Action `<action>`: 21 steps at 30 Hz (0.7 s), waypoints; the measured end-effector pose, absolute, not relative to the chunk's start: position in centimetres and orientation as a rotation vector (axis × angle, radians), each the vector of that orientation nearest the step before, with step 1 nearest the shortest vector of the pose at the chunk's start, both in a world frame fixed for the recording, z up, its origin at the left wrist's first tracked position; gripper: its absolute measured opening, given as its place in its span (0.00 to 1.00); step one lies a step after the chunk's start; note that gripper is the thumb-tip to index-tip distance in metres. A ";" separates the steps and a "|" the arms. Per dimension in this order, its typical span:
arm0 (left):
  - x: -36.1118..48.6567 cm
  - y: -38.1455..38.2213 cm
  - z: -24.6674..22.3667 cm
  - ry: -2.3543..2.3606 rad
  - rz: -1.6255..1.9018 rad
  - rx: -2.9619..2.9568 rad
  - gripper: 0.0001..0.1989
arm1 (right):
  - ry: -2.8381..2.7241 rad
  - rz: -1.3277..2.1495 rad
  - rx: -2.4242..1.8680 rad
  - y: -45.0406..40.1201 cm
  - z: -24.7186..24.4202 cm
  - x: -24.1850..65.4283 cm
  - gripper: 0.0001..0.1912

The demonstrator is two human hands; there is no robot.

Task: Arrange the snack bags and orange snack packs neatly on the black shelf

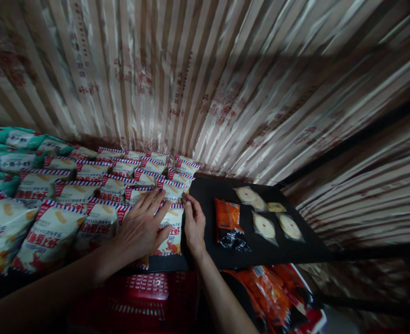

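A person's left hand [140, 229], fingers loosely spread and gripping nothing, reaches over rows of white snack bags [112, 189] on a black shelf [205, 190]. The right hand's [195, 225] fingers curl beside the end bags, their hold unclear; an orange packet [227, 215] lies nearby.

Dim, slightly blurred, with glare on the striped sheeting [191, 88].

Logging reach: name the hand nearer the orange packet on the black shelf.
Right: the right hand is left of the orange packet, apart; the left hand is farther left.
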State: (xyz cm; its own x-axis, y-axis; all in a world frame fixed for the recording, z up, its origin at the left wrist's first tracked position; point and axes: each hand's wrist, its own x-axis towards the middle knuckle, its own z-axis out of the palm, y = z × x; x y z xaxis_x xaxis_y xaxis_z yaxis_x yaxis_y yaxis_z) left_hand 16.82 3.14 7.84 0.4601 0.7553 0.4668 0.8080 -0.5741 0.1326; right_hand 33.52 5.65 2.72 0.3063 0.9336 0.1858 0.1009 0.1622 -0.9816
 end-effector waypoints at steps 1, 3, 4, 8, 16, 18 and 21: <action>16.9 3.3 8.0 -1.391 -0.762 -2.584 0.24 | -1.103 0.777 -1.287 5.9 2.6 33.8 0.21; 17.0 4.0 8.5 -1.384 -0.799 -2.566 0.22 | -1.127 0.706 -1.325 6.4 2.5 34.4 0.20; 17.1 4.5 8.7 -1.378 -0.816 -2.558 0.21 | -1.147 0.672 -1.335 6.6 2.5 34.7 0.19; 17.5 8.1 10.1 -1.343 -0.837 -2.601 0.18 | -1.229 0.591 -1.333 7.3 2.6 35.4 0.17; 17.8 16.1 12.5 -1.407 -0.507 -2.819 0.17 | -1.288 0.648 -1.317 8.3 1.5 35.6 0.15; 17.8 17.2 12.8 -1.395 -0.413 -2.889 0.17 | -1.285 0.647 -1.322 8.5 1.2 35.5 0.15; 18.0 18.0 13.3 -1.367 -0.295 -2.983 0.16 | -1.271 0.655 -1.313 8.8 0.9 35.4 0.13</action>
